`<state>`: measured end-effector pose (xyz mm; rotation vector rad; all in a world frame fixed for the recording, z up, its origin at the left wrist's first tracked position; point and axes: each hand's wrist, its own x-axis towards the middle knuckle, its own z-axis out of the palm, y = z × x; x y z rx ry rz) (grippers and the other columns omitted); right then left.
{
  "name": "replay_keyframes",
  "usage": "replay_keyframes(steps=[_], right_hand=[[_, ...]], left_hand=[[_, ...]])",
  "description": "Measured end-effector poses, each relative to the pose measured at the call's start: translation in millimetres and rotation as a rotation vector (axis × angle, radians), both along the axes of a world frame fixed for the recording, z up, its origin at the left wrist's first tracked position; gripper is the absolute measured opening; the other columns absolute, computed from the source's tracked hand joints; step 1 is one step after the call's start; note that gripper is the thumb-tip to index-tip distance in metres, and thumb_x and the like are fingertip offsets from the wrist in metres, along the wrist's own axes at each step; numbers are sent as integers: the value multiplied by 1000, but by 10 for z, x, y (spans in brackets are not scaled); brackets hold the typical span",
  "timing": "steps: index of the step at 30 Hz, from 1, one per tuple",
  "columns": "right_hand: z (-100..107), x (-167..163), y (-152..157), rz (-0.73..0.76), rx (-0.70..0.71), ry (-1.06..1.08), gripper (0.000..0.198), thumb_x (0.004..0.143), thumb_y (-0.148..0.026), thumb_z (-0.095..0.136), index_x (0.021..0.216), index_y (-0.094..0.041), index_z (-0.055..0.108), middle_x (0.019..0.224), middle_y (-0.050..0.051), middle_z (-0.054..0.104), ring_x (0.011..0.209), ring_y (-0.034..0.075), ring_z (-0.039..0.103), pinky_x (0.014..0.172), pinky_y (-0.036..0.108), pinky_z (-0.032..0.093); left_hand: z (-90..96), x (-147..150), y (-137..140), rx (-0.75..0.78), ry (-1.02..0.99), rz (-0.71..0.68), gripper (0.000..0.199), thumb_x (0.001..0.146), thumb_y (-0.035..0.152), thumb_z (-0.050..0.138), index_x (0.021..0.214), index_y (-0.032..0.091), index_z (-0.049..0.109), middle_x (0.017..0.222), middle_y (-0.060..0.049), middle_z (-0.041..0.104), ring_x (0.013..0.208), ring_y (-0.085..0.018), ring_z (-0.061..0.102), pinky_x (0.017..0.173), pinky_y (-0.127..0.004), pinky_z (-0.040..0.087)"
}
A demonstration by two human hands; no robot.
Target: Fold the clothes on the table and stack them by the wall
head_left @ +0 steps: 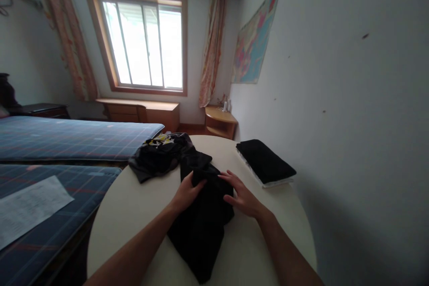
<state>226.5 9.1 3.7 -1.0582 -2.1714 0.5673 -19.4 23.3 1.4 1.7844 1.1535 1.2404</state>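
A black cloth garment (201, 228) lies loosely bunched on a round cream table (134, 228), one corner trailing towards me. My left hand (185, 194) is closed on its left side, the thumb over the fabric and most of the fingers hidden in the folds. On the opposite side, my right hand (243, 194) rests at the cloth's edge with fingers and thumb apart. Which kind of garment it is I cannot tell. Just beyond, a crumpled dark garment with a yellow and white print (156, 154) touches or nearly touches the black cloth.
Folded black cloth (264, 158) lies on a pale layer at the table's right side, near the white wall (355, 152). To the left are plaid mattresses (77, 138), with a printed paper sheet (33, 208) on the nearer one. A low wooden cabinet (161, 114) stands under the window.
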Motion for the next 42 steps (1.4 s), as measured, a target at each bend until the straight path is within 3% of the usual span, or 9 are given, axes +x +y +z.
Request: replay_keyframes(steps=[5, 10, 14, 18, 23, 27, 32, 35, 42], right_hand=[[-91, -138, 56, -6, -55, -188, 44, 79, -43, 68, 117, -21, 68, 126, 12, 64, 123, 32, 52, 108, 48, 34], [-2, -115, 33, -7, -250, -36, 24, 86, -35, 53, 83, -18, 69, 79, 3, 69, 76, 21, 61, 75, 34, 48], [9, -15, 14, -103, -361, 363, 36, 82, -49, 57, 94, -18, 72, 97, 5, 73, 96, 27, 62, 87, 39, 48], [-35, 0, 72, -405, -262, 661, 55, 78, -64, 59, 111, -22, 70, 123, 5, 67, 125, 31, 51, 110, 43, 35], [-163, -56, 165, -515, -314, 595, 68, 80, -69, 57, 131, -25, 59, 138, 5, 58, 140, 28, 37, 119, 46, 21], [-189, -84, 156, -328, -340, 396, 61, 87, -65, 52, 132, -24, 57, 131, 6, 62, 130, 27, 49, 115, 46, 30], [11, 15, 70, -147, -290, 287, 50, 94, -58, 46, 126, -23, 60, 127, 6, 65, 121, 27, 56, 111, 45, 35], [123, 135, 44, -142, -272, 382, 49, 92, -58, 50, 123, -22, 64, 126, 6, 66, 120, 27, 56, 110, 44, 37], [-9, 201, 190, -391, -92, 541, 56, 91, -62, 46, 128, -23, 60, 122, 8, 67, 120, 29, 55, 108, 46, 38]], left_hand=[[-93, -55, 64, 24, 277, 178, 28, 87, 35, 57, 109, 17, 63, 109, -11, 70, 105, -28, 65, 93, -37, 48], [-104, -62, 45, -63, 315, 36, 26, 91, 36, 50, 104, 22, 67, 106, -8, 73, 102, -28, 67, 89, -36, 49], [-73, -40, 61, -94, 116, -89, 36, 90, 45, 52, 107, 18, 67, 104, -8, 74, 101, -27, 67, 89, -37, 51], [-47, -61, 61, -119, 40, 120, 48, 89, 50, 53, 124, 17, 57, 114, -12, 70, 101, -27, 68, 91, -39, 51], [-21, 13, -150, -175, 138, -29, 89, 82, 58, 63, 153, 19, 25, 147, -17, 47, 135, -31, 46, 113, -45, 35], [-98, 173, -319, -114, 314, -111, 115, 65, 42, 78, 155, 10, 14, 158, -21, 25, 143, -34, 31, 118, -46, 26], [-55, 179, -370, -120, 363, -239, 103, 66, 13, 61, 156, 15, 12, 149, -18, 44, 129, -31, 52, 109, -43, 41], [98, 72, -324, -98, 305, -303, 89, 66, 10, 55, 151, 21, 31, 139, -10, 57, 122, -26, 57, 105, -38, 44], [159, -219, 11, 79, 312, 179, 50, 86, 27, 51, 136, 21, 48, 113, -7, 70, 103, -24, 66, 96, -37, 47]])
